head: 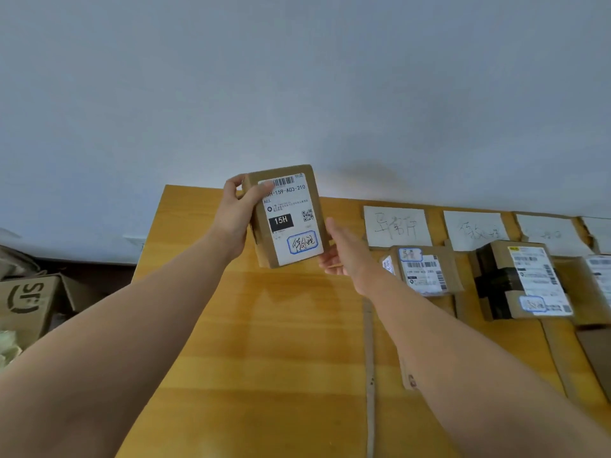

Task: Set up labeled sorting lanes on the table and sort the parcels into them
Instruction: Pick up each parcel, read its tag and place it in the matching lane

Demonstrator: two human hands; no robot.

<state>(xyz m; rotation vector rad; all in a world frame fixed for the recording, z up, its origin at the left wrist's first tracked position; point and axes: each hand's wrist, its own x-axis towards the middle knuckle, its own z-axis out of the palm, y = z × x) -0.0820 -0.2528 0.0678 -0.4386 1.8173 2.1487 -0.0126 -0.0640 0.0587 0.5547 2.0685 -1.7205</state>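
wooden table (264, 342), paper labels (396, 226), grey wall (297, 77)

Four parcels (286, 219) (421, 274) (524, 279) (596, 285) (one cut off at right edge), four paper labels (396, 226) (474, 230) (545, 233) (599, 233), one SF carton (28, 304) at left.

Makeshift parcel-sorting spot in a plain room.
Shows in the yellow wooden tabletop (264, 342), split by cardboard strips (369, 358) into lanes headed by handwritten paper sheets (396, 226) at the far edge; in the brown cardboard parcels (425, 274) lying in those lanes with printed barcode shipping labels and blue-circled handwritten marks; in the bare pale wall (297, 77) behind; and in an open courier carton (28, 304) stamped SF, lower down past the tabletop's left end.
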